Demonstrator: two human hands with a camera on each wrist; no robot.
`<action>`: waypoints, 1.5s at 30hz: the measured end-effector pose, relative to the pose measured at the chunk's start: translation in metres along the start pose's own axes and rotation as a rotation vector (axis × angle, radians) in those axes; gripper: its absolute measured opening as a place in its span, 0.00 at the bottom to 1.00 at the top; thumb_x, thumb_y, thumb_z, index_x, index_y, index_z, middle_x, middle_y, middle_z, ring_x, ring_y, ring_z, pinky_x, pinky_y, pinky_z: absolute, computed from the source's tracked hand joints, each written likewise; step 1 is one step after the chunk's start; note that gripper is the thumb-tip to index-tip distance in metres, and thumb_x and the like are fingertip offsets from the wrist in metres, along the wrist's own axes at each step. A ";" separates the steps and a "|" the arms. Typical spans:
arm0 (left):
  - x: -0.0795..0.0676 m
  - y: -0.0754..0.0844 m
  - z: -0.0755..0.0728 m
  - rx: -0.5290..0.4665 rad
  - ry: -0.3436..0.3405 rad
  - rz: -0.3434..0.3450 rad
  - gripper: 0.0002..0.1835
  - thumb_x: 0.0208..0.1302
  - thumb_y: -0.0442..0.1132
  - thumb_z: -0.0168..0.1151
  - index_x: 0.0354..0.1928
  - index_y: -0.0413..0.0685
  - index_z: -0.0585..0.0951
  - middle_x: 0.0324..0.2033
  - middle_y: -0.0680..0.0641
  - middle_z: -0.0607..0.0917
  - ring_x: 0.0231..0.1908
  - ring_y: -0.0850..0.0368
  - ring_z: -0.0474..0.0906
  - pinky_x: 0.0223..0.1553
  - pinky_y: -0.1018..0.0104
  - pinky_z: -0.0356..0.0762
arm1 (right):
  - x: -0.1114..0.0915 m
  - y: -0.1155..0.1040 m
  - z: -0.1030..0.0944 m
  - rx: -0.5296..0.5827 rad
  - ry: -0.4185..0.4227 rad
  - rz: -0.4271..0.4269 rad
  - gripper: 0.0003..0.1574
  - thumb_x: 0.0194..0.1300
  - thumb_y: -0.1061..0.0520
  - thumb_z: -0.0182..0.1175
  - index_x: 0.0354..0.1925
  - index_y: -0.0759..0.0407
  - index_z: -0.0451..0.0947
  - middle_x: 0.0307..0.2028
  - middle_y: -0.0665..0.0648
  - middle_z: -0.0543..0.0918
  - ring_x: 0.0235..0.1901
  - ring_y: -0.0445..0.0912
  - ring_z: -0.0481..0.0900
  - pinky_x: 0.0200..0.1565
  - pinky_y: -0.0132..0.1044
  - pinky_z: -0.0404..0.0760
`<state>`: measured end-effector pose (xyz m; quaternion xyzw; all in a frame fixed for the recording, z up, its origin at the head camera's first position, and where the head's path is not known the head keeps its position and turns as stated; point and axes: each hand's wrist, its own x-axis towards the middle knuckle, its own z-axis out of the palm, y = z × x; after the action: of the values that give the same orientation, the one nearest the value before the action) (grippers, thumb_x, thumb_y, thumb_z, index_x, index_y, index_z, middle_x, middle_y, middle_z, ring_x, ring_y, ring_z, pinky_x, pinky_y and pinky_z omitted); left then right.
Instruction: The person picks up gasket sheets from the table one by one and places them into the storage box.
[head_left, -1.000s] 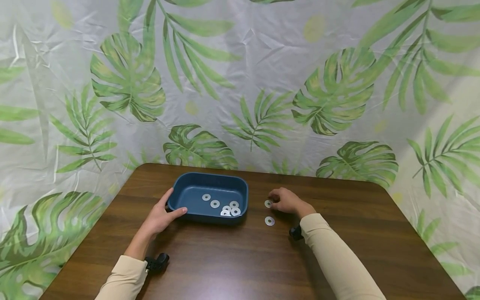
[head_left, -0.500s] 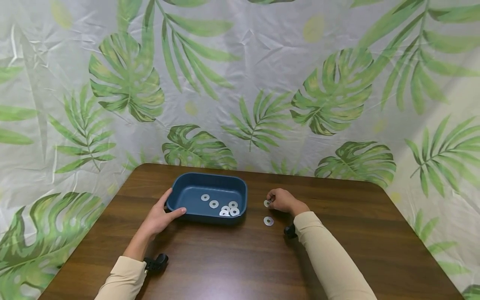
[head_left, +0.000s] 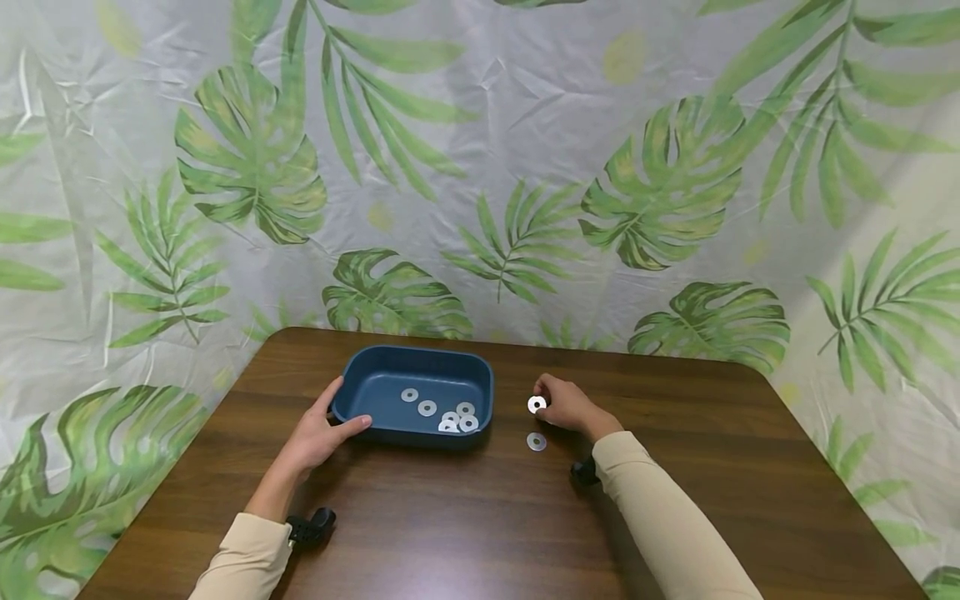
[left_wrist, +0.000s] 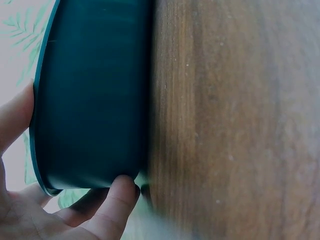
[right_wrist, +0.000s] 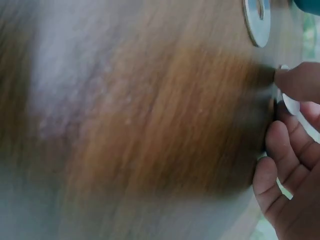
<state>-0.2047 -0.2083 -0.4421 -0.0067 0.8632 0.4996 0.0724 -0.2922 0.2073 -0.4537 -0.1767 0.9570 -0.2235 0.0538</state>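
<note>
At its left end, a blue plastic tub (head_left: 412,432) is gripped by my left hand (head_left: 318,437), thumb over the near rim and fingers along the outer side. The left wrist view shows the tub's wall (left_wrist: 95,100) with fingertips against it. Several flat metal washers (head_left: 427,408) lie inside, some overlapping near the right front corner. To the right of the tub, my right hand (head_left: 570,406) pinches a washer (head_left: 536,404) by its edge between thumb and fingers, the washer tilted and catching light. Another washer (head_left: 536,442) lies flat on the table just nearer to me.
The brown wooden table (head_left: 450,517) ends at a back edge close behind the tub. A leaf-patterned cloth (head_left: 525,125) hangs beyond it. A dark wrist camera (head_left: 311,527) is strapped at my left wrist.
The right-hand washer has tilted up from the table in my right fingers and now shows its bright face. My left hand and the tub stay put.
</note>
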 end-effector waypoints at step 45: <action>-0.002 0.001 0.000 0.011 -0.002 -0.009 0.53 0.65 0.54 0.65 0.80 0.53 0.42 0.78 0.32 0.45 0.76 0.28 0.44 0.72 0.32 0.53 | -0.001 0.002 -0.023 0.071 0.013 -0.038 0.17 0.59 0.61 0.66 0.47 0.63 0.80 0.39 0.59 0.86 0.38 0.47 0.82 0.41 0.38 0.79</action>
<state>-0.2026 -0.2078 -0.4409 -0.0098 0.8658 0.4945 0.0756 -0.2960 0.2190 -0.4343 -0.1911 0.9453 -0.2597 0.0495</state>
